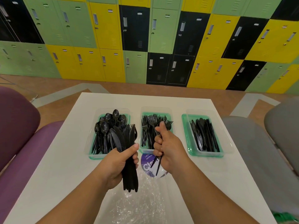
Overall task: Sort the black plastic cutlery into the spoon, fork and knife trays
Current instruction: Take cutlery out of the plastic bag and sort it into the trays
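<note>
Wrapping (pixel 142 204) is lying between the wrists; left hand (pixel 119 162) is gripping knives (pixel 129 175), right hand (pixel 167 147) is clutching forks (pixel 159 165), best going tines-forward into the fork tray (pixel 145 113) beyond it.

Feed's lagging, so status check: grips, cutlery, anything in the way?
Left grip holds knife bundle. Right grip holds a few forks, by the fork tray. Knife tray at right, path looks open.
</note>
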